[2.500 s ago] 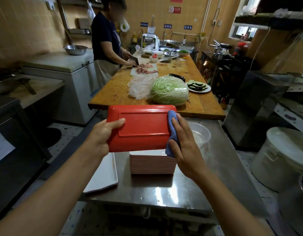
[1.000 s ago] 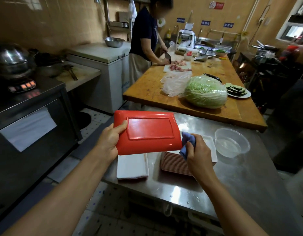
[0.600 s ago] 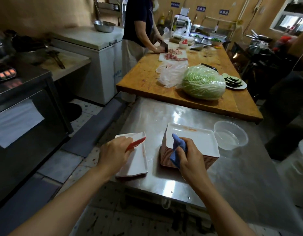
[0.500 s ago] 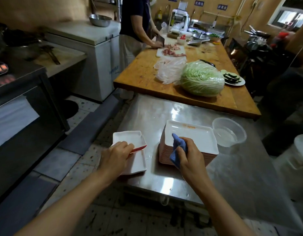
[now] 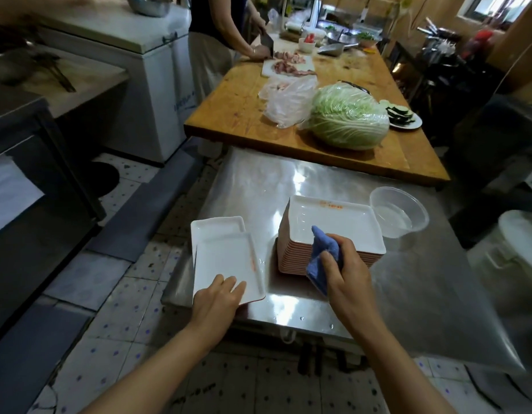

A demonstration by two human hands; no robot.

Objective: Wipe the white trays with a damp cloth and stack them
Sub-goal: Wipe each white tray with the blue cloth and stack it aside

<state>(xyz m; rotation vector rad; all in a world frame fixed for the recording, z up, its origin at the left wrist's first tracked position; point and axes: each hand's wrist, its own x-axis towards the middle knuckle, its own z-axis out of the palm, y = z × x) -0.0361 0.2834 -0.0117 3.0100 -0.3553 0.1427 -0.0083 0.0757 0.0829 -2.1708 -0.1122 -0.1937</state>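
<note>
Two white trays [image 5: 225,261], left hand [image 5: 218,303] atop, red print (illegible, perhaps)

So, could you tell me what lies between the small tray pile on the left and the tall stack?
In the head view, only a bare strip of steel table separates the small pile from the tall stack; nothing lies there.

Single head-worn view, facing forward and down, close over steel table [image 5: 288,180]
</note>
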